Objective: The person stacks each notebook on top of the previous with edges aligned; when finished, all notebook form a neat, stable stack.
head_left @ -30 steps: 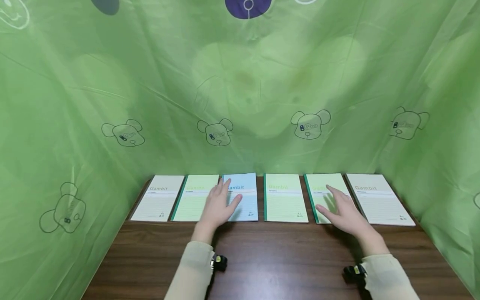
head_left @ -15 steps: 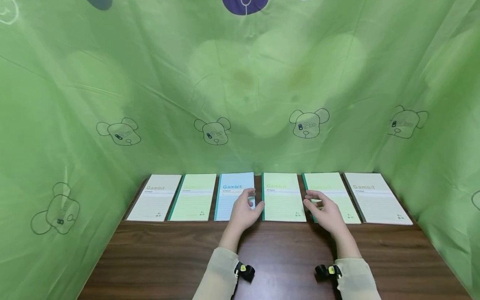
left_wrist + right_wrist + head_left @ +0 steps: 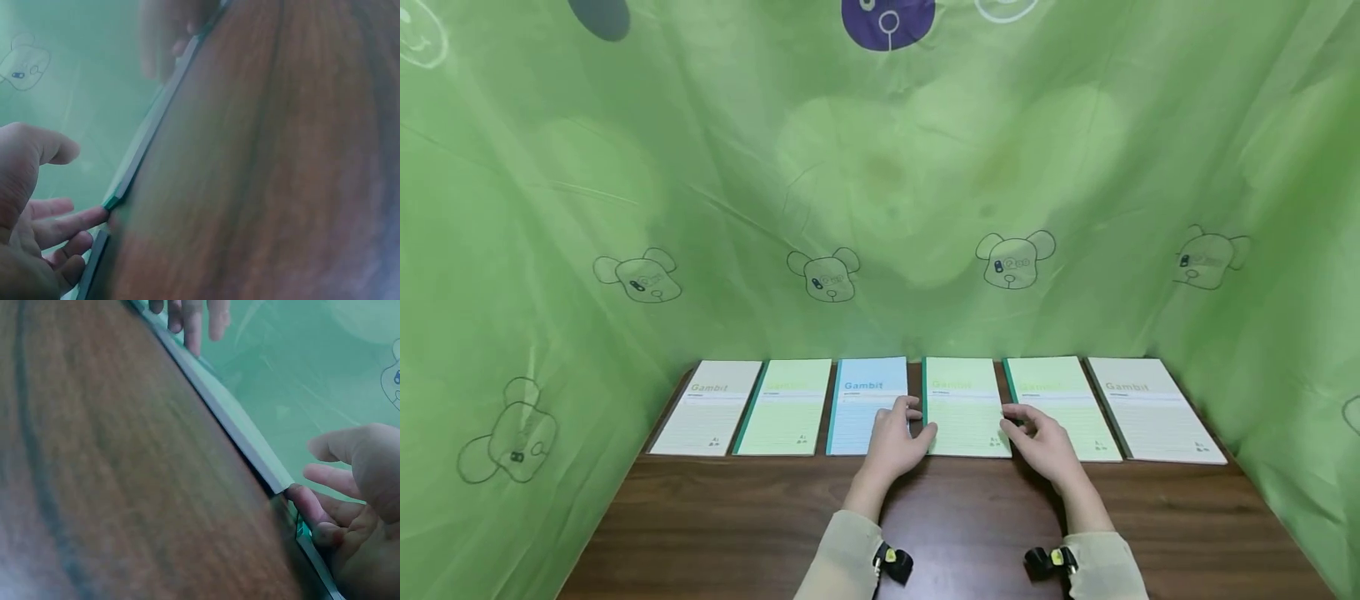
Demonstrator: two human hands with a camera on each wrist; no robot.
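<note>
A pale green notebook (image 3: 964,417) with a dark green spine lies flat on the table between my two hands. At its left side is my left hand (image 3: 897,442), partly over the blue notebook (image 3: 859,423); in the left wrist view one extended finger (image 3: 87,220) touches the green notebook's near corner. My right hand (image 3: 1048,448) is at the opposite side, over the left part of another pale green notebook (image 3: 1078,421). In the right wrist view, a fingertip (image 3: 303,500) meets the middle notebook's corner. Both thumbs stand off the cover, and neither hand grips anything.
The notebooks form a row along the back of the brown wooden table (image 3: 737,525). A white notebook (image 3: 703,412) and a green one (image 3: 784,412) lie left, another white one (image 3: 1157,417) far right. A green patterned cloth (image 3: 917,208) hangs close behind.
My hands have come together from wider apart, the left moving right and the right moving left, to either side of the middle green notebook. Their fingers have bent inward; the notebooks keep their places.
</note>
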